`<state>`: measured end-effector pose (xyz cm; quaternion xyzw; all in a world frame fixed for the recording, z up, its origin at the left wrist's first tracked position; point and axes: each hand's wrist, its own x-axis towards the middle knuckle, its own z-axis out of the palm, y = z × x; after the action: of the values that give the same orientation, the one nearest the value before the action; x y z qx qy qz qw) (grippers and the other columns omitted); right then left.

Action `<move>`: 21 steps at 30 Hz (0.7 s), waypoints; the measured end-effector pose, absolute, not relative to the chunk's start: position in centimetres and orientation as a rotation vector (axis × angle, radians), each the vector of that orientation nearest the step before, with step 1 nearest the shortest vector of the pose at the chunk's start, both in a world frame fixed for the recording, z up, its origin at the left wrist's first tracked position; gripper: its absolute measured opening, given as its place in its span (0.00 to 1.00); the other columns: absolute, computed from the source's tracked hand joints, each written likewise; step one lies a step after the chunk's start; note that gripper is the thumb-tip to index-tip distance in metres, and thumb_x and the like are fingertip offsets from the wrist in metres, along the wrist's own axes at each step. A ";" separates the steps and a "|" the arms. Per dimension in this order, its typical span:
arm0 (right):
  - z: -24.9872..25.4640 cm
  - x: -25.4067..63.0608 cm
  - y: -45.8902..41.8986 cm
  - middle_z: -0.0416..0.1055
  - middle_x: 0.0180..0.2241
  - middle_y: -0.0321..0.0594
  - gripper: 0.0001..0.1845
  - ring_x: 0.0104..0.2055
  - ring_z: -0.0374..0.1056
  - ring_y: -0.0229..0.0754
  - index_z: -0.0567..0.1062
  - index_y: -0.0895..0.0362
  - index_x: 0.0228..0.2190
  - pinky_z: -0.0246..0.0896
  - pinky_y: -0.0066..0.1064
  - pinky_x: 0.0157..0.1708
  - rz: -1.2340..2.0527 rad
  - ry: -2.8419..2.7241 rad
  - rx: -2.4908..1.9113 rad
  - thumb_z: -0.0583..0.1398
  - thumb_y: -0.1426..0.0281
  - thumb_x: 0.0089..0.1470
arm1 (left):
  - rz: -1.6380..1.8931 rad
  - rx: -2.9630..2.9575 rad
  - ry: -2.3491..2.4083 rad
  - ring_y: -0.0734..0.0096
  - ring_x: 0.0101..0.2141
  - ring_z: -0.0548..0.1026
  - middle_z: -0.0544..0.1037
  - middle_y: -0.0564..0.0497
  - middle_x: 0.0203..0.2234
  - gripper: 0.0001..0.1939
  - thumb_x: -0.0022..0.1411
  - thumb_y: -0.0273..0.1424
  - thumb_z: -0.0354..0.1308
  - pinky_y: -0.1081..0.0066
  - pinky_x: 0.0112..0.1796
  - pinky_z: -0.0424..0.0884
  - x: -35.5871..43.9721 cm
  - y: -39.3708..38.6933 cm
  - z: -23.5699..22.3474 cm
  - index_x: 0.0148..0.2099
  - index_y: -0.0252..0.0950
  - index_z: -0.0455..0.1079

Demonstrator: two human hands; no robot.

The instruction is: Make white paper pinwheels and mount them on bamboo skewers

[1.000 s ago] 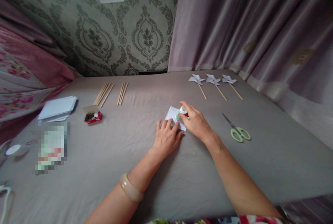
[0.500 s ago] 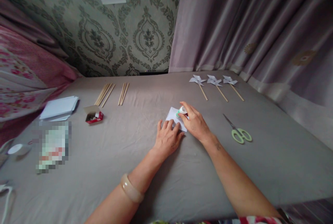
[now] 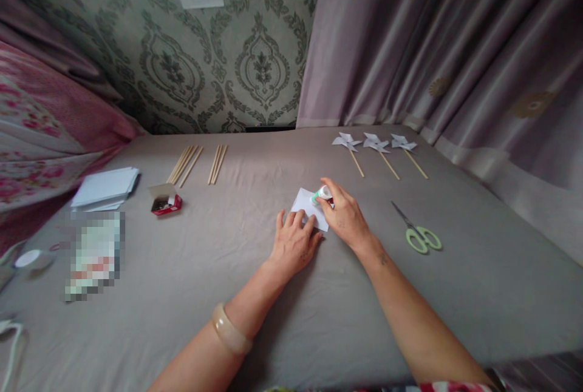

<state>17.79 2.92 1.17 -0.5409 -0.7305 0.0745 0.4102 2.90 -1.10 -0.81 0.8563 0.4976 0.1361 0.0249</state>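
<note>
A small white sheet of paper [image 3: 304, 199] lies on the grey cloth in front of me. My left hand [image 3: 295, 239] rests on its lower edge, fingers spread and pressing it flat. Between the thumb and fingers of my right hand [image 3: 346, 215] is a white and green glue stick [image 3: 322, 194]. The glue stick is tilted, with its lower end at the paper's upper right part. Whether that end touches the paper is hard to see.
Three paper pinwheels [image 3: 376, 143] on sticks lie at the back right, with green-handled scissors [image 3: 422, 239] nearer. Wooden sticks [image 3: 184, 164], a red box [image 3: 166, 204] of small items, a stack of white paper [image 3: 105, 188] and a blurred packet [image 3: 96, 255] are on the left.
My right hand with the glue stick has shifted very slightly to the right over the paper. My left hand stays in place on the sheet.
</note>
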 end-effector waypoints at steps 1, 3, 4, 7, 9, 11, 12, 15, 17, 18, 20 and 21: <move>1.2 17.8 2.9 0.73 0.47 0.51 0.20 0.47 0.70 0.50 0.68 0.57 0.51 0.65 0.42 0.47 0.190 -1.826 -1.364 0.57 0.71 0.56 | 0.421 2.647 1.540 0.55 0.51 0.66 0.69 0.42 0.51 0.21 0.66 0.41 0.46 0.48 0.57 0.52 2.9 -1.1 -0.8 0.57 0.39 0.64; 1.2 17.8 2.9 0.73 0.46 0.51 0.20 0.46 0.71 0.49 0.68 0.57 0.51 0.66 0.40 0.47 0.222 -1.810 -1.360 0.57 0.70 0.56 | 0.427 2.644 1.541 0.55 0.51 0.66 0.69 0.42 0.52 0.20 0.66 0.41 0.47 0.48 0.57 0.51 2.9 -1.1 -0.8 0.57 0.40 0.64; 1.3 17.9 2.8 0.74 0.45 0.50 0.20 0.45 0.71 0.49 0.68 0.57 0.51 0.66 0.40 0.46 0.246 -1.810 -1.361 0.58 0.70 0.56 | 0.430 2.642 1.540 0.55 0.51 0.66 0.69 0.42 0.52 0.20 0.66 0.41 0.47 0.48 0.57 0.51 2.9 -1.1 -0.8 0.57 0.40 0.64; 1.7 18.0 2.7 0.75 0.44 0.50 0.20 0.43 0.72 0.49 0.69 0.57 0.50 0.66 0.39 0.45 0.280 -1.835 -1.387 0.58 0.71 0.55 | 0.432 2.636 1.541 0.55 0.51 0.66 0.69 0.42 0.51 0.20 0.66 0.41 0.47 0.48 0.57 0.51 2.9 -1.1 -0.8 0.56 0.40 0.64; 2.0 18.2 2.5 0.75 0.43 0.50 0.20 0.43 0.72 0.49 0.69 0.57 0.49 0.66 0.40 0.44 0.268 -1.845 -1.416 0.58 0.71 0.54 | 0.431 2.636 1.543 0.56 0.50 0.66 0.69 0.42 0.51 0.20 0.66 0.42 0.47 0.48 0.57 0.51 2.9 -1.1 -0.8 0.56 0.40 0.64; 2.2 18.4 2.4 0.75 0.43 0.50 0.20 0.43 0.72 0.49 0.69 0.57 0.50 0.66 0.40 0.44 0.252 -1.841 -1.432 0.58 0.71 0.54 | 0.433 2.640 1.545 0.56 0.50 0.66 0.69 0.42 0.51 0.20 0.66 0.42 0.47 0.48 0.57 0.51 2.9 -1.1 -0.8 0.56 0.40 0.64; 2.2 18.4 2.4 0.75 0.44 0.50 0.21 0.43 0.72 0.49 0.69 0.57 0.50 0.65 0.40 0.44 0.250 -1.836 -1.432 0.58 0.71 0.54 | 0.433 2.641 1.546 0.56 0.50 0.66 0.69 0.42 0.51 0.20 0.66 0.42 0.47 0.49 0.57 0.51 2.9 -1.1 -0.8 0.56 0.40 0.64; 2.3 18.2 2.4 0.74 0.44 0.51 0.21 0.44 0.72 0.49 0.68 0.58 0.50 0.65 0.40 0.45 0.271 -1.848 -1.413 0.58 0.71 0.54 | 0.441 2.638 1.545 0.56 0.51 0.66 0.68 0.42 0.51 0.20 0.66 0.42 0.47 0.48 0.57 0.51 2.9 -1.0 -0.9 0.56 0.40 0.64; 2.4 18.0 2.4 0.74 0.44 0.51 0.21 0.45 0.71 0.50 0.68 0.58 0.50 0.65 0.40 0.45 0.291 -1.866 -1.412 0.58 0.71 0.54 | 0.446 2.637 1.544 0.56 0.51 0.66 0.68 0.42 0.51 0.20 0.66 0.42 0.47 0.48 0.58 0.51 2.9 -1.0 -1.0 0.56 0.40 0.64; 2.4 18.0 2.4 0.74 0.44 0.51 0.21 0.45 0.71 0.50 0.68 0.58 0.50 0.65 0.40 0.45 0.296 -1.871 -1.420 0.57 0.71 0.54 | 0.447 2.639 1.544 0.56 0.51 0.66 0.69 0.42 0.51 0.20 0.66 0.42 0.47 0.48 0.58 0.51 2.9 -1.0 -1.0 0.56 0.40 0.64; 2.5 18.1 2.3 0.74 0.44 0.52 0.21 0.44 0.72 0.50 0.69 0.59 0.50 0.65 0.41 0.44 0.291 -1.870 -1.446 0.58 0.71 0.53 | 0.444 2.643 1.545 0.55 0.50 0.66 0.69 0.42 0.51 0.20 0.66 0.42 0.46 0.48 0.57 0.51 2.9 -1.0 -1.0 0.56 0.39 0.64; 2.6 18.1 2.3 0.74 0.44 0.52 0.21 0.44 0.72 0.51 0.69 0.59 0.50 0.65 0.41 0.44 0.278 -1.868 -1.460 0.58 0.71 0.53 | 0.442 2.645 1.547 0.55 0.50 0.66 0.69 0.42 0.51 0.21 0.66 0.42 0.46 0.48 0.57 0.51 2.9 -1.0 -1.1 0.56 0.39 0.64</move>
<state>18.15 2.34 2.55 -0.5685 -0.7275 0.1084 0.3685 2.87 -0.99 -1.05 0.8542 0.4994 0.1428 0.0228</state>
